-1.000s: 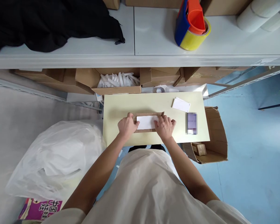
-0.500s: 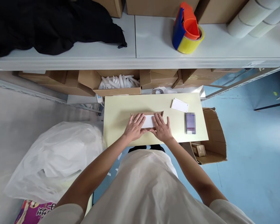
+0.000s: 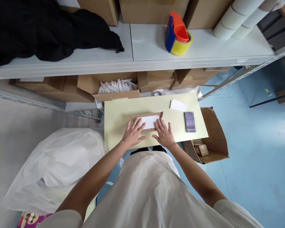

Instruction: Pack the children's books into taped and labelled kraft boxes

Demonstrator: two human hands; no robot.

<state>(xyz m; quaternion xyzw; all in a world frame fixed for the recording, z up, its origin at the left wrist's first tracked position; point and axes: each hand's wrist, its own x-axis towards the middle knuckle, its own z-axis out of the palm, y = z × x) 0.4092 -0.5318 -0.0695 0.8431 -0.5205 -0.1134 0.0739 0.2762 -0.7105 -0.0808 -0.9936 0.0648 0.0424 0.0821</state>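
Observation:
A small brown cardboard box lies on the pale yellow table in front of me, with a white label flat across its top. My left hand rests its spread fingertips on the left end of the label. On the right end lie the fingers of my right hand, also spread. Both hands are open, pressed flat rather than gripping, and both thumbs point inward along the near side. Right of the box are some white labels and a blurred purple item.
Behind the table stands a shelf with a tape dispenser, paper rolls and black cloth. Below it, an open carton holds white pieces. A big carton sits right; a white plastic bag bulges left.
My hands have slid apart and a little toward me, uncovering more of the white label. The whole view has also shifted slightly.

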